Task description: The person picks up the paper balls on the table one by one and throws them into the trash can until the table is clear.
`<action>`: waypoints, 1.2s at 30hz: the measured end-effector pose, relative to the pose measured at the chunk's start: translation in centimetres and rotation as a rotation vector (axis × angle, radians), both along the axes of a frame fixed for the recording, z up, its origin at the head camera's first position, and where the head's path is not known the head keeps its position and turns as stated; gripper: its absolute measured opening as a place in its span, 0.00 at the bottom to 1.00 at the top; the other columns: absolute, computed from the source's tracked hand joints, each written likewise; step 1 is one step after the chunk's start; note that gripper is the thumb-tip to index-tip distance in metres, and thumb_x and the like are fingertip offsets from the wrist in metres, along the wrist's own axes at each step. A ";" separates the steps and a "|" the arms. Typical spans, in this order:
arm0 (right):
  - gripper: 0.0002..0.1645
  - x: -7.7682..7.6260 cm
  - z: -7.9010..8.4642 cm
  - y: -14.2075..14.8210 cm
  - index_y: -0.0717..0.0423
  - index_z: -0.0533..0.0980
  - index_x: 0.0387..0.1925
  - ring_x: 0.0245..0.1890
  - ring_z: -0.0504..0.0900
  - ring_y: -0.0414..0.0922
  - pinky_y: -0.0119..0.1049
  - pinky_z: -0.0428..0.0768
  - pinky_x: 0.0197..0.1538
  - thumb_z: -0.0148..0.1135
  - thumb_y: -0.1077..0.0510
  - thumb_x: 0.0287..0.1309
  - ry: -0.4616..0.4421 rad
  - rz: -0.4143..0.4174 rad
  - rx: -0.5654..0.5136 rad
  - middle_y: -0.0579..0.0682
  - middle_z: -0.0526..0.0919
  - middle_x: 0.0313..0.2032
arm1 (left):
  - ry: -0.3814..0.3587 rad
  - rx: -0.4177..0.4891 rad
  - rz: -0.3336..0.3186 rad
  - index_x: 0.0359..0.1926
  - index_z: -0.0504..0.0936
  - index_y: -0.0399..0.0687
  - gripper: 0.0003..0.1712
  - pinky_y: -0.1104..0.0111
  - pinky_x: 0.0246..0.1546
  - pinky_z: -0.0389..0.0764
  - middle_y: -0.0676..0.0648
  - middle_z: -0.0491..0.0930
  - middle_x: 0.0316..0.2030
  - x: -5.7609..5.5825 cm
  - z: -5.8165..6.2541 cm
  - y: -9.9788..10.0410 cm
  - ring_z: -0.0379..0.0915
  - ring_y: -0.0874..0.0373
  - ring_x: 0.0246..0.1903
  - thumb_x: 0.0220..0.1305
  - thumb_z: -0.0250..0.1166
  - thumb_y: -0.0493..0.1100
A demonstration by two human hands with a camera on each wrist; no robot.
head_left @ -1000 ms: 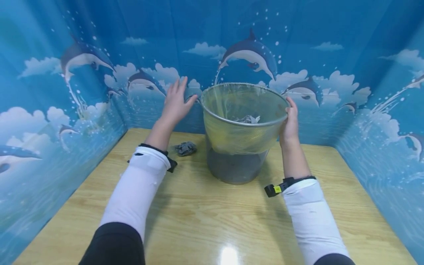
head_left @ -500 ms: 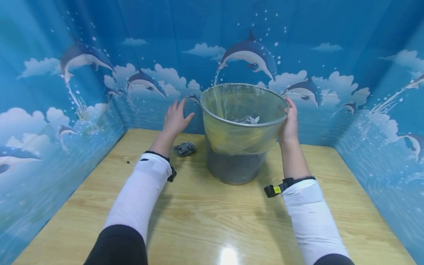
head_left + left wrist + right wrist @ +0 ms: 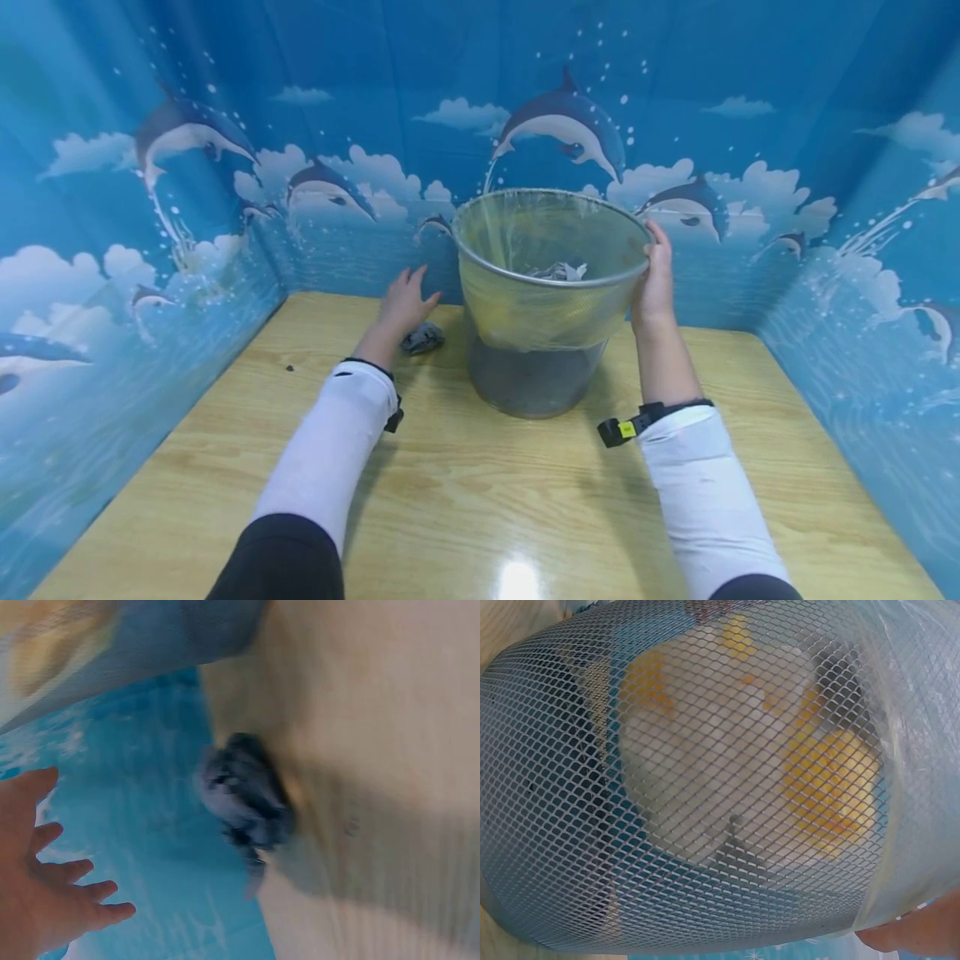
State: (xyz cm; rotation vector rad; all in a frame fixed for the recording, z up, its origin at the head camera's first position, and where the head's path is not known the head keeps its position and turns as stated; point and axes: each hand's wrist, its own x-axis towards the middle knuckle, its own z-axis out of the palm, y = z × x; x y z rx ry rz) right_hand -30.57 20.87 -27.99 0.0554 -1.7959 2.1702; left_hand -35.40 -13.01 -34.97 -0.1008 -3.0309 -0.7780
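Observation:
A mesh wastebasket (image 3: 525, 379) with a thin see-through plastic liner (image 3: 517, 312) folded over its metal rim stands upright at the back middle of the table. My right hand (image 3: 655, 275) grips the rim on the right side; in the right wrist view only part of that hand (image 3: 922, 930) shows at the lower right. Left of the basket lies a crumpled dark grey wad (image 3: 423, 338), possibly paper. My left hand (image 3: 405, 302) hovers beside and above it with fingers spread, holding nothing. The left wrist view shows the hand (image 3: 45, 877) apart from the wad (image 3: 244, 791).
Inside the basket lies more crumpled grey and white waste (image 3: 562, 272), with yellow and white things visible through the mesh. A tiny dark speck (image 3: 290, 367) is on the wooden table (image 3: 450, 492) at left. A blue dolphin-print curtain (image 3: 360, 108) encloses the back and sides.
My left hand has come down from beside the basket's rim toward the grey wad, partly covering it in the head view. The right hand and the basket have stayed in place.

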 end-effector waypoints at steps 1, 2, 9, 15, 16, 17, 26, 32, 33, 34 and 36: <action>0.36 0.0 0.0 0.0 0.44 0.48 0.75 0.67 0.59 0.45 0.38 0.56 0.70 0.32 0.51 0.65 -0.001 0.001 0.000 0.46 0.46 0.74 | -0.007 -0.021 -0.009 0.77 0.46 0.48 0.41 0.43 0.70 0.50 0.33 0.42 0.75 -0.1 -0.5 0.0 0.40 0.35 0.73 0.71 0.52 0.55; 0.36 0.0 0.0 0.0 0.44 0.48 0.75 0.67 0.59 0.45 0.38 0.56 0.70 0.32 0.51 0.65 0.000 0.003 -0.002 0.46 0.46 0.75 | -0.013 -0.048 -0.016 0.76 0.47 0.48 0.41 0.43 0.69 0.51 0.33 0.42 0.75 -0.2 -1.0 0.1 0.41 0.35 0.73 0.71 0.52 0.55; 0.36 0.0 -0.1 0.0 0.43 0.47 0.75 0.69 0.57 0.46 0.39 0.55 0.70 0.32 0.51 0.65 0.000 0.006 0.004 0.45 0.45 0.75 | -0.060 -0.163 -0.044 0.76 0.50 0.47 0.40 0.41 0.67 0.54 0.33 0.44 0.74 -0.4 -4.1 0.0 0.43 0.33 0.72 0.70 0.54 0.54; 0.36 0.0 -0.1 -0.1 0.44 0.48 0.75 0.69 0.57 0.47 0.40 0.55 0.70 0.32 0.51 0.65 0.007 0.001 0.001 0.46 0.47 0.74 | -0.078 -0.162 -0.071 0.75 0.54 0.47 0.37 0.40 0.67 0.54 0.33 0.46 0.74 0.2 -5.3 0.0 0.45 0.33 0.71 0.69 0.54 0.49; 0.37 0.0 -0.1 -0.1 0.44 0.48 0.75 0.69 0.57 0.47 0.39 0.55 0.70 0.32 0.51 0.65 0.009 0.000 0.001 0.46 0.47 0.74 | -0.087 -0.174 -0.080 0.75 0.54 0.47 0.36 0.40 0.66 0.54 0.33 0.46 0.74 0.3 -5.4 0.0 0.45 0.33 0.71 0.70 0.54 0.49; 0.37 0.0 -0.1 -0.1 0.45 0.48 0.75 0.69 0.58 0.48 0.39 0.56 0.70 0.32 0.51 0.64 0.011 -0.001 0.001 0.46 0.48 0.74 | -0.098 -0.184 -0.090 0.75 0.54 0.48 0.36 0.39 0.66 0.55 0.33 0.45 0.74 0.4 -5.5 0.0 0.45 0.33 0.72 0.70 0.54 0.50; 0.37 0.0 -0.1 -0.1 0.45 0.47 0.75 0.69 0.58 0.48 0.40 0.55 0.71 0.33 0.50 0.65 0.023 0.002 0.011 0.46 0.49 0.74 | -0.169 -0.212 -0.122 0.75 0.55 0.48 0.36 0.35 0.65 0.52 0.35 0.46 0.74 1.0 -5.9 0.0 0.45 0.35 0.72 0.70 0.54 0.49; 0.36 0.1 -0.1 -0.1 0.44 0.47 0.75 0.69 0.57 0.47 0.41 0.55 0.71 0.32 0.50 0.65 0.016 0.002 0.018 0.46 0.48 0.74 | -0.188 -0.234 -0.148 0.73 0.58 0.45 0.33 0.41 0.67 0.55 0.33 0.56 0.71 1.1 -6.5 -0.4 0.53 0.35 0.69 0.71 0.52 0.46; 0.36 0.1 -0.1 -0.1 0.44 0.47 0.75 0.69 0.57 0.47 0.40 0.55 0.71 0.32 0.50 0.65 0.015 0.001 0.018 0.46 0.48 0.74 | -0.190 -0.232 -0.152 0.73 0.59 0.45 0.32 0.42 0.67 0.56 0.33 0.58 0.70 1.1 -6.6 -0.4 0.54 0.35 0.69 0.70 0.52 0.45; 0.36 0.0 -0.1 0.0 0.44 0.47 0.75 0.68 0.58 0.47 0.40 0.55 0.71 0.32 0.50 0.65 0.014 -0.001 0.017 0.46 0.48 0.74 | -0.194 -0.230 -0.155 0.73 0.59 0.44 0.32 0.43 0.67 0.57 0.33 0.58 0.70 1.2 -6.6 -0.5 0.55 0.35 0.68 0.70 0.51 0.45; 0.36 0.0 -0.1 0.0 0.44 0.48 0.75 0.68 0.58 0.47 0.40 0.55 0.70 0.32 0.50 0.65 0.013 -0.004 0.016 0.46 0.48 0.74 | -0.195 -0.224 -0.158 0.72 0.61 0.45 0.32 0.43 0.66 0.58 0.33 0.59 0.69 1.2 -6.6 -0.6 0.56 0.35 0.68 0.70 0.53 0.44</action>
